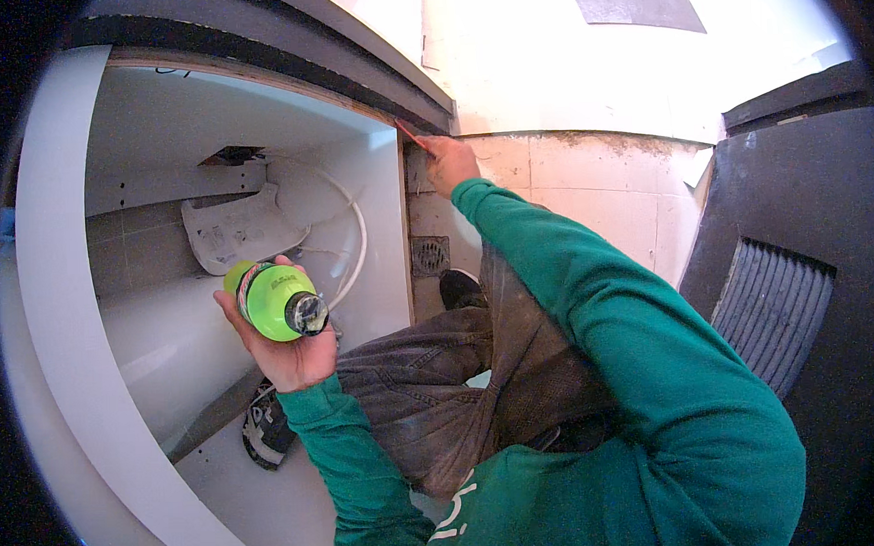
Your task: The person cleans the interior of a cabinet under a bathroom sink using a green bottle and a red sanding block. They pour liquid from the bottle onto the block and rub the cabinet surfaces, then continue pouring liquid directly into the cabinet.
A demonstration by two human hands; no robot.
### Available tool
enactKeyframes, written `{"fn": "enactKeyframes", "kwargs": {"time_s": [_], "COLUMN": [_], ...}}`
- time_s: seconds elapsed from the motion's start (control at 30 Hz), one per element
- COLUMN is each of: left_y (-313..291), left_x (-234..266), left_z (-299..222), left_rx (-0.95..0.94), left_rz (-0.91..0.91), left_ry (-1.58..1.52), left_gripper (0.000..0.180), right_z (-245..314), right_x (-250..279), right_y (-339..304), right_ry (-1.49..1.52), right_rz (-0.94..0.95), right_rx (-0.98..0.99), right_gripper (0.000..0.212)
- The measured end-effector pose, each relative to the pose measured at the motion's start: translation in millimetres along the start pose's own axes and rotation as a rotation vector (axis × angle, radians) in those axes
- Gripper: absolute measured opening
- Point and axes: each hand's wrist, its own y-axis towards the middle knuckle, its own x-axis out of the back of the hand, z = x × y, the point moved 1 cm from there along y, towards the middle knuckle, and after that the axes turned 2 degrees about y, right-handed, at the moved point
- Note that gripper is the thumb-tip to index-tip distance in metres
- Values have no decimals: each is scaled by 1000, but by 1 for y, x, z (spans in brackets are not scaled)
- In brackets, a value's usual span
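Head view: left hand (301,362) cupping lime-green bottle (270,303), right hand (452,165) pinching red stick (410,133), we should steady its tip far-right on white cabinet (382,227).

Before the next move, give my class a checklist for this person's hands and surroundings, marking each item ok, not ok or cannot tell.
1. Green bottle held in the left hand: ok.
2. Bottle's dark, smeared end closed: cannot tell.
3. Thin red stick held in the right hand: ok.
4. Stick touching the white cabinet: cannot tell; its tip is near the upper corner.
5. White hose away from the right hand: ok, inside the cabinet.
6. Floor drain not covered by the dark shoe: ok.
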Motion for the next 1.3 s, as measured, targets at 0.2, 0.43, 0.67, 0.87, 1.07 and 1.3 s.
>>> {"fn": "enactKeyframes", "kwargs": {"time_s": [0.2,0.43,0.67,0.87,1.07,1.3], "left_y": [15,13,4,1,0,8], "left_x": [14,-1,4,14,10,9], "left_z": [-6,-2,-3,-9,-7,-6], "left_rx": [72,61,79,51,49,73], "left_rz": [164,181,225,211,204,249], "left_ry": [31,6,9,-36,6,-6], "left_gripper": [45,43,41,41,43,44], "right_z": [12,38,40,48,29,65], "right_x": [4,30,-5,2,-2,13], "right_y": [-52,-54,-33,-72,-30,-74], "right_ry": [-87,-129,-90,-132,-63,-190], "right_rz": [288,351,204,285,8,369], "right_rx": [-23,-232,-244,-168,-191,-148], "right_gripper": [38,34,32,30,26,22]}}
